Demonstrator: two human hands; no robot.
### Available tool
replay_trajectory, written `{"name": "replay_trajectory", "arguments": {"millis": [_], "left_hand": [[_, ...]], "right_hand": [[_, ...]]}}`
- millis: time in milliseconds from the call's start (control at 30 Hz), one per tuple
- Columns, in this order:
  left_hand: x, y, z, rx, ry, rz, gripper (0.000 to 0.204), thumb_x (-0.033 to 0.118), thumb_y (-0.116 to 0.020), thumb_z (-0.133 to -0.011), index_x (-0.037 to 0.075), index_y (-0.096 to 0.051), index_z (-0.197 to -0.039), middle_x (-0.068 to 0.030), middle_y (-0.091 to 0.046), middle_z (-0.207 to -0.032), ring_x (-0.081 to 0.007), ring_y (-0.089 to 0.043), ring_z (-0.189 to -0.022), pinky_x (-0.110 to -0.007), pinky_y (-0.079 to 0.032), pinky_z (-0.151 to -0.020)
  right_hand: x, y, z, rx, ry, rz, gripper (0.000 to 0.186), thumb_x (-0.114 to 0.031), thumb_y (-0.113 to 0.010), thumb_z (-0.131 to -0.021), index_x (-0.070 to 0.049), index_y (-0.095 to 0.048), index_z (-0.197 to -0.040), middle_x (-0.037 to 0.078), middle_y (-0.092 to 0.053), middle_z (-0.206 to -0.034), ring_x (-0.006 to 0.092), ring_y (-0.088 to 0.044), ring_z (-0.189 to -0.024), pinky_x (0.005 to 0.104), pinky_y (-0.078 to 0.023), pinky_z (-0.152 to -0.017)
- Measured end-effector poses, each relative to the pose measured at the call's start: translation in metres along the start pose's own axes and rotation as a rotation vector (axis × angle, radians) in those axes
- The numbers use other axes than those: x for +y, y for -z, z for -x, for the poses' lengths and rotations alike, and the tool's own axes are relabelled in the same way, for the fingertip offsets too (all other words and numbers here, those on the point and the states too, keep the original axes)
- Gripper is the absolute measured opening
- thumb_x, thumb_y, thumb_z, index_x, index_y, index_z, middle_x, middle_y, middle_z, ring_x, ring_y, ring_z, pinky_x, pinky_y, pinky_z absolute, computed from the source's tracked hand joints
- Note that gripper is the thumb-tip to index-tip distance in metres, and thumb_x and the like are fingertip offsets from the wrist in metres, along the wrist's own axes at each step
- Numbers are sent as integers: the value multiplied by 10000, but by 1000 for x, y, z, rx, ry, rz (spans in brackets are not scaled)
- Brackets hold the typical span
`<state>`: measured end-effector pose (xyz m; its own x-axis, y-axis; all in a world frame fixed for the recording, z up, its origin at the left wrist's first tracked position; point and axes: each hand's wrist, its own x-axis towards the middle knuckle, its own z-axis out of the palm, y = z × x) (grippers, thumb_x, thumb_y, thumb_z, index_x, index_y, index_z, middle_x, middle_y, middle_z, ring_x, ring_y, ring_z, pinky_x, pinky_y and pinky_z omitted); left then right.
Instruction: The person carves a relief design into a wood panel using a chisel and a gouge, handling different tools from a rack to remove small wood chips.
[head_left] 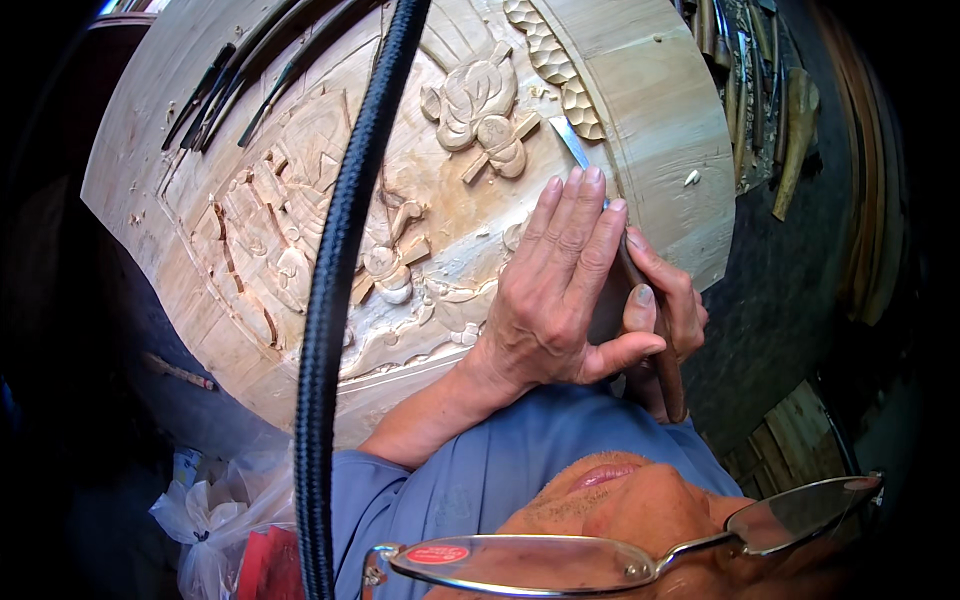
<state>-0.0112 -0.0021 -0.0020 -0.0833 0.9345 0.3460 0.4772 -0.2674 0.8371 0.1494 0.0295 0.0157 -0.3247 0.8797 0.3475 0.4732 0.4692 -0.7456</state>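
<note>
My right hand [668,290] is wrapped round the dark wooden handle [669,393] of a chisel. The chisel's steel blade [568,140] points up and left onto the relief, beside a scalloped carved border [560,75]. Stretched flat over the chisel's shank, my left hand [545,300] has its fingertips against the tool and its thumb out toward the handle; the shank under it is mostly hidden. The pale wooden panel [680,150] carries carved figures [470,100] and loose chips.
A black braided cable [350,220] crosses the view vertically. Carving tools lie at upper left [260,90] and upper right [795,140]. A plastic bag [215,510] and red object [265,565] sit lower left, stacked boards [800,440] lower right. My glasses [500,560] edge the bottom.
</note>
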Motion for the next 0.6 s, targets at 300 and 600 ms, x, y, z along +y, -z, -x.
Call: {"name": "replay_trajectory", "arguments": {"millis": [300,600], "left_hand": [[-1,0,0,-56,-4,-2,998,658,-685,-1017,-158,-508,-1565,-439,-477,-1611,-558,-479,-1539,-625,-358,-1291],[-7,-5,0,-29,-25,-72,1053,692,-656,-1020,-173,-452,-1586,-437,-448,-1629,-557,-460,-1550,-633,-353,-1288]], "right_hand": [[3,0,-1,-11,10,-18,305,-115,-605,-1081,122,-724,-1231,300,-806,-1155,403,-832,-1047,436,-683,-901],[19,-19,-13,44,130,-8,274,-61,-636,-1016,115,-731,-1205,293,-809,-1141,338,-818,-830,399,-657,-754]]}}
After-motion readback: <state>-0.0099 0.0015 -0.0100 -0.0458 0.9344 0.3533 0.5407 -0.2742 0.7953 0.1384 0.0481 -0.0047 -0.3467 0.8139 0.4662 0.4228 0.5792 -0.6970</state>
